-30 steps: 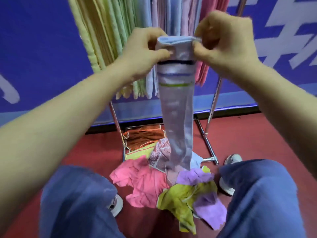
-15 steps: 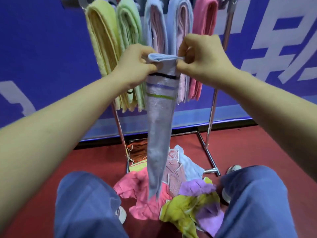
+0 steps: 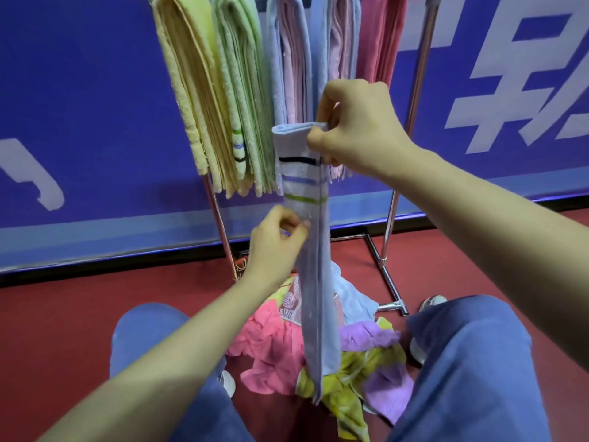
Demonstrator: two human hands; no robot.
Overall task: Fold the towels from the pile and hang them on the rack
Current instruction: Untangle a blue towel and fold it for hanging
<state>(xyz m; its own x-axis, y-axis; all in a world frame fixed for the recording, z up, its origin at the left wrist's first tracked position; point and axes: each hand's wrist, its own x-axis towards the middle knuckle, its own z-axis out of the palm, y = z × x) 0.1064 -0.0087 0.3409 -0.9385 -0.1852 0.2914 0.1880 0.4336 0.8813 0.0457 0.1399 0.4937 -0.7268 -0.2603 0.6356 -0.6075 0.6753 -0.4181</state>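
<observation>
Right hand (image 3: pixel 357 129) pinching top edge of a folded pale-blue towel (image 3: pixel 310 250), thumb and fingers closed on the fold at its right corner. Towel hanging down long and narrow in front of the rack (image 3: pixel 417 74), black, blue and green stripes near the top, lower end dangling over the pile (image 3: pixel 277 346) on the floor. Left hand (image 3: pixel 277 240) lower down at the towel's left edge, just under the green stripe, fingertips pinched together on the edge. Both arms bare, reaching forward.

Hung on the rack behind: folded towels side by side, yellow (image 3: pixel 188 90), green (image 3: pixel 239 90), blue-and-pink (image 3: pixel 293 74), pink-red (image 3: pixel 382 43). Held towel overlapping the blue ones in view; contact with them not clear.

Pile between the knees: pink, purple, yellow-green, patterned and light-blue cloths crumpled on the red floor (image 3: pixel 63 330). Blue trousers (image 3: pixel 478 362) either side, shoes partly visible near the rack's foot. Blue banner (image 3: pixel 79 106) with white characters behind the rack.
</observation>
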